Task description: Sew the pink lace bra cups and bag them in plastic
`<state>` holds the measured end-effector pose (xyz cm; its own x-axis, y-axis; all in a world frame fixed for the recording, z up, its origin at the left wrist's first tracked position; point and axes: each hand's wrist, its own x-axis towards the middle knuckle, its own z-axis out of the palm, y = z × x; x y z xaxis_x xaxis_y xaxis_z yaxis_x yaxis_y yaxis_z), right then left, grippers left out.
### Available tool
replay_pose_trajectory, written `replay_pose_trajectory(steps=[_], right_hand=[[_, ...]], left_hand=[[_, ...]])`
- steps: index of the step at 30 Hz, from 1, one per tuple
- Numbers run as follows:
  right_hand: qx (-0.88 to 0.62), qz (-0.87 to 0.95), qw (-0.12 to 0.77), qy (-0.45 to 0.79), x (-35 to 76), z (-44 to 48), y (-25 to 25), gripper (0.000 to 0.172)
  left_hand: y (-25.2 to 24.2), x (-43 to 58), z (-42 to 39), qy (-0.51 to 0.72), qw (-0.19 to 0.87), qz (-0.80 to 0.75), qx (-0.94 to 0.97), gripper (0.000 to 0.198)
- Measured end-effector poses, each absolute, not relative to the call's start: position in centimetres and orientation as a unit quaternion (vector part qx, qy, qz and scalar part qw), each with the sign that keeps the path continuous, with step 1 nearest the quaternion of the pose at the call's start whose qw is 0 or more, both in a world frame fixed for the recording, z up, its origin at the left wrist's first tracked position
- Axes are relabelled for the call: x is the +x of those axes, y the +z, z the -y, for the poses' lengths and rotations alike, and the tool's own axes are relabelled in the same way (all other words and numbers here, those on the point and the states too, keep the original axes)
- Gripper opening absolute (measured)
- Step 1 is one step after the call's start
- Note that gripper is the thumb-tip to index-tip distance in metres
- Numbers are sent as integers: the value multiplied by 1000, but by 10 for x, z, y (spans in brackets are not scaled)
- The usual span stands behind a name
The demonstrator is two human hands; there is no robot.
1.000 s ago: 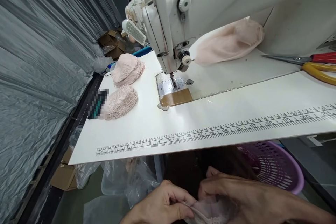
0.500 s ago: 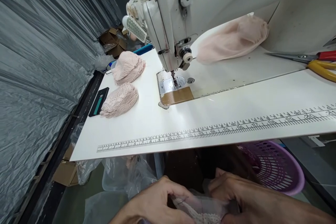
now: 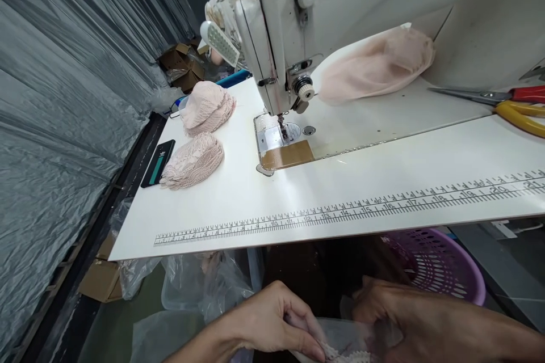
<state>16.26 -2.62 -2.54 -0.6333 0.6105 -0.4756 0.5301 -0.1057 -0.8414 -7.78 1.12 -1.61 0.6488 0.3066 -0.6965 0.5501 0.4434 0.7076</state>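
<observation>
Below the front edge of the table, my left hand (image 3: 275,317) pinches a piece of sheer, pale lace-edged fabric (image 3: 334,332) between thumb and fingers. My right hand (image 3: 385,306), slightly blurred, is closed on the other side of the same fabric, its fingertips partly hidden. The lower part of the fabric runs out of view. Above, on the white table, stands a sewing machine (image 3: 272,39) with its needle over the metal plate (image 3: 272,136). Two stacks of pink lace cups, a rear one (image 3: 208,105) and a front one (image 3: 193,161), lie left of it.
A phone (image 3: 158,163) lies by the front stack. Sheer pink fabric (image 3: 374,68) rests under the machine arm, with scissors (image 3: 506,99) at right. A printed ruler (image 3: 340,212) lines the table edge. A purple basket (image 3: 451,272) stands below; a person (image 3: 221,11) is behind.
My left hand has turned and risen slightly, its thumb and fingers now pinching the lace edge. My right hand has shifted slightly right. The view has moved a little.
</observation>
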Motion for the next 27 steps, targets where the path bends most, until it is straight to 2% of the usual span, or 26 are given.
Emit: replay_pose_trajectory(steps=[7, 21, 24, 27], right_hand=[[-450, 691, 59, 563, 155, 30, -26, 22], [-441, 650, 33, 618, 161, 23, -12, 26], [-437, 637, 49, 632, 161, 26, -17, 25], [-392, 600, 89, 692, 158, 27, -27, 17]], left_hand=[[-13, -85, -11, -65, 741, -443, 500, 30], [-11, -92, -13, -73, 728, -412, 542, 33], [-8, -90, -13, -76, 717, -412, 557, 29], [-7, -88, -12, -70, 720, -414, 553, 26]])
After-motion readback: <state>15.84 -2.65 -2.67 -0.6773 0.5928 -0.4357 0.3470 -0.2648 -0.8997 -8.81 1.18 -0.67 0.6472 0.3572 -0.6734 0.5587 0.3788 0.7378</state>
